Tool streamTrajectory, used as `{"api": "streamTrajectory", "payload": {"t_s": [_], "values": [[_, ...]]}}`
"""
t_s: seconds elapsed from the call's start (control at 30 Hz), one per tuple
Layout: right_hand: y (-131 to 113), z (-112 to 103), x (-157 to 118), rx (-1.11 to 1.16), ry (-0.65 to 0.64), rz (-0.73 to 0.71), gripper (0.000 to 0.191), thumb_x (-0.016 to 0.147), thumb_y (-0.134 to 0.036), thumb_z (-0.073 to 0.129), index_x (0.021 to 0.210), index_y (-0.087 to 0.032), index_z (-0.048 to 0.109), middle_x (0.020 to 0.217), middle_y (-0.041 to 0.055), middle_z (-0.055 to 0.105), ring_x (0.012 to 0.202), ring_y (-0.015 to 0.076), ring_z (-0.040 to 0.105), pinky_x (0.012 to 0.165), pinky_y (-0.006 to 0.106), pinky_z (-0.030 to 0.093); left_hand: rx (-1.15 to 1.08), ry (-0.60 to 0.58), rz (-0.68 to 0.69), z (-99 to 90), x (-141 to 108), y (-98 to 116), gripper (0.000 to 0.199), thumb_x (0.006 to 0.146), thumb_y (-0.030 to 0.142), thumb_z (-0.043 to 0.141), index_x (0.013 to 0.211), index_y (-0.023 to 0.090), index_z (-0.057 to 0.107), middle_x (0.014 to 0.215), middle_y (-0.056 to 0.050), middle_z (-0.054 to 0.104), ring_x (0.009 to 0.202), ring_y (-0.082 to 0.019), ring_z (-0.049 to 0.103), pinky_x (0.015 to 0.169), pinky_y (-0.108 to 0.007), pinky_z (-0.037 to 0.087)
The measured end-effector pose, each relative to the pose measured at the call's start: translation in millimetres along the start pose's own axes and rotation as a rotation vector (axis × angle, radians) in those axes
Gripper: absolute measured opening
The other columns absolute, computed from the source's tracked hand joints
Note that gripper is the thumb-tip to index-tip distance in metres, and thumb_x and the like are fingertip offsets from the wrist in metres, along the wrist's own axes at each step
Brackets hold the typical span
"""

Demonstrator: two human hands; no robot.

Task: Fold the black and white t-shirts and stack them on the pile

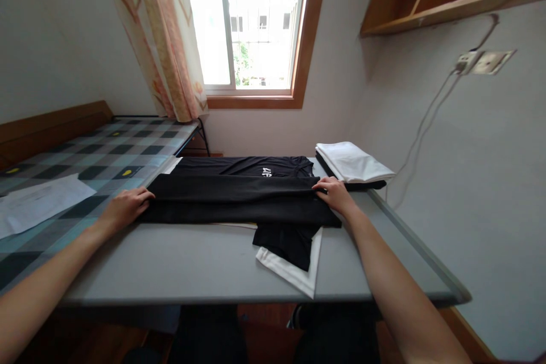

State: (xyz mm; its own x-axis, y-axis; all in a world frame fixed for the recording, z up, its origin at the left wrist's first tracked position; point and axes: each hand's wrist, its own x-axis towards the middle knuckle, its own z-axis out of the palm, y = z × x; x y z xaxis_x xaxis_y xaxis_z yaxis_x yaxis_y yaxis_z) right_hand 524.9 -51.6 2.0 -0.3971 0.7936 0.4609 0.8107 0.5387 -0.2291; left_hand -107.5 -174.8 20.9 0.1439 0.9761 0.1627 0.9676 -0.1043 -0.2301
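Note:
A long strip of black cloth [239, 207] lies across the grey table [191, 267], on top of other garments. At its left end, my left hand [128, 206] has its fingers closed on the edge. My right hand [335, 194] pinches the cloth near its upper right end. Behind the strip lies a black shirt [213, 166] with white lettering. A black sleeve [285, 243] with a white piece [294, 276] under it sticks out in front, left of my right forearm.
Folded white cloth [354, 162] lies on black cloth at the table's back right. A checked bed [140, 156] with a paper sheet [46, 202] adjoins the left side. A wall with a hanging cable [420, 131] is at the right.

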Motion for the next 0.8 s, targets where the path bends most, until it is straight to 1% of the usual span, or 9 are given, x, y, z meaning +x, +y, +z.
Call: {"api": "streamTrajectory", "payload": {"t_s": [0.13, 0.23, 0.33, 0.47, 0.57, 0.63, 0.73, 0.8], "values": [[4.3, -2.6, -1.4, 0.099, 0.001, 0.005, 0.015, 0.079, -0.019, 0.061, 0.084, -0.022, 0.075, 0.089, 0.0061, 0.071, 0.088, 0.0240, 0.062, 0.085, 0.039, 0.046, 0.005, -0.001, -0.037, 5.8, -0.6, -1.9, 0.032, 0.093, 0.027, 0.035, 0.106, 0.021, 0.063, 0.113, -0.003, 0.064, 0.090, -0.019, 0.059, 0.085, -0.029, 0.041], [4.9, -6.8, -2.4, 0.155, -0.011, -0.012, 0.014, 0.077, -0.016, 0.061, 0.079, -0.021, 0.074, 0.087, 0.0059, 0.071, 0.087, 0.0235, 0.062, 0.085, 0.038, 0.047, 0.017, 0.000, -0.082, 1.4, 0.2, 0.0, 0.030, 0.092, 0.027, 0.036, 0.105, 0.022, 0.064, 0.113, -0.002, 0.064, 0.087, -0.019, 0.060, 0.081, -0.029, 0.041], [3.9, -11.8, -4.5, 0.211, -0.020, -0.021, 0.014, 0.075, -0.015, 0.061, 0.077, -0.021, 0.073, 0.086, 0.0057, 0.070, 0.086, 0.0224, 0.062, 0.085, 0.037, 0.047, -0.024, 0.000, -0.131, -5.3, -1.6, 1.7, 0.028, 0.092, 0.029, 0.039, 0.104, 0.022, 0.063, 0.114, -0.002, 0.064, 0.085, -0.018, 0.061, 0.074, -0.027, 0.040], [1.5, -16.3, -8.5, 0.216, -0.064, -0.021, 0.014, 0.074, -0.014, 0.062, 0.076, -0.021, 0.073, 0.085, 0.0050, 0.069, 0.085, 0.0217, 0.062, 0.084, 0.036, 0.048, -0.041, -0.016, -0.164, -9.8, -7.6, 3.4, 0.026, 0.091, 0.029, 0.042, 0.103, 0.021, 0.064, 0.112, -0.002, 0.064, 0.083, -0.018, 0.063, 0.069, -0.026, 0.040], [-0.4, -17.1, -9.9, 0.202, -0.094, -0.004, 0.015, 0.071, -0.012, 0.063, 0.074, -0.022, 0.074, 0.085, 0.0047, 0.069, 0.086, 0.0217, 0.062, 0.084, 0.035, 0.048, 0.013, -0.019, -0.110, -10.6, -10.9, 8.1, 0.025, 0.089, 0.022, 0.043, 0.099, 0.019, 0.066, 0.107, -0.004, 0.067, 0.085, -0.021, 0.063, 0.074, -0.030, 0.042], [-1.6, -17.5, -9.9, 0.215, -0.103, 0.000, 0.016, 0.072, -0.012, 0.063, 0.076, -0.022, 0.075, 0.086, 0.0046, 0.069, 0.087, 0.0215, 0.062, 0.085, 0.035, 0.048, 0.064, 0.026, -0.047, -11.7, -10.4, 14.9, 0.027, 0.088, 0.018, 0.042, 0.098, 0.019, 0.067, 0.103, -0.005, 0.068, 0.090, -0.023, 0.063, 0.079, -0.034, 0.043], [-4.1, -18.5, -9.0, 0.240, -0.109, 0.012, 0.019, 0.073, -0.013, 0.063, 0.085, -0.022, 0.075, 0.089, 0.0049, 0.069, 0.088, 0.0210, 0.062, 0.085, 0.035, 0.048, 0.081, 0.119, 0.071, -15.9, -4.0, 33.7, 0.030, 0.085, 0.015, 0.045, 0.104, 0.020, 0.068, 0.103, -0.008, 0.068, 0.095, -0.026, 0.062, 0.083, -0.038, 0.043], [-6.5, -18.5, -8.3, 0.235, -0.112, 0.021, 0.018, 0.073, -0.014, 0.064, 0.085, -0.021, 0.074, 0.090, 0.0052, 0.068, 0.088, 0.0210, 0.062, 0.085, 0.035, 0.048, 0.056, 0.164, 0.163, -20.4, 3.7, 52.7, 0.035, 0.082, 0.013, 0.048, 0.110, 0.020, 0.068, 0.104, -0.009, 0.067, 0.094, -0.027, 0.062, 0.083, -0.039, 0.044]]}}
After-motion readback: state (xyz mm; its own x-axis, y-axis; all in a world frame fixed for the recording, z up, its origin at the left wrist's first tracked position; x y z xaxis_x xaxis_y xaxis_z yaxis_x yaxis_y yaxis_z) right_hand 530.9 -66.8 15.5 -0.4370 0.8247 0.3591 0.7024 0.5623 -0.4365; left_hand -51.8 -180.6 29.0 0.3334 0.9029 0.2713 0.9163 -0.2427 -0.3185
